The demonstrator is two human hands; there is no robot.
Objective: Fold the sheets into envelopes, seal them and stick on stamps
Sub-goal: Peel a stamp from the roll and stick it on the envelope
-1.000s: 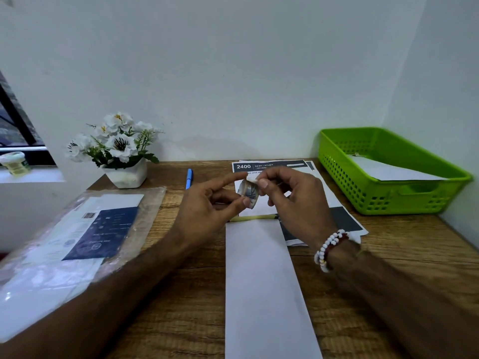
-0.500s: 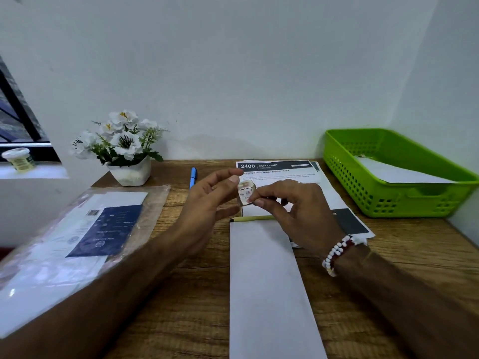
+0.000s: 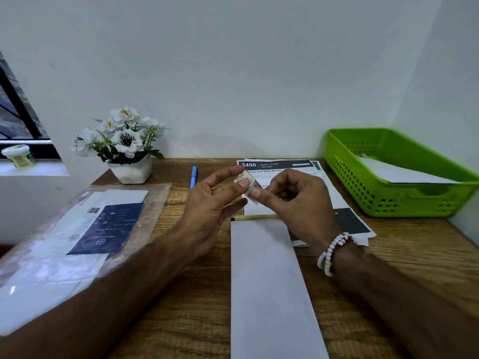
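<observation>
My left hand (image 3: 207,203) pinches the small perforated paper stamp (image 3: 248,186) between thumb and forefinger, its other fingers loosely spread; my right hand (image 3: 293,203), fingers curled in, nips the stamp's near edge. Both are above the far end of the long white folded paper envelope (image 3: 267,281) on the wooden desk (image 3: 197,320). At far right, the green slotted plastic basket (image 3: 388,198) holds a white sheet (image 3: 394,173). The printed page (image 3: 274,165) behind my hands reads "2400" and "DESK / STUDY"

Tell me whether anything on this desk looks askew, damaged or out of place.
Only the printed sheets behind the folded envelope: they lie fanned and skewed rather than squared. The left hand and right hand pinch a stamp; nothing looks spilled or torn.
</observation>
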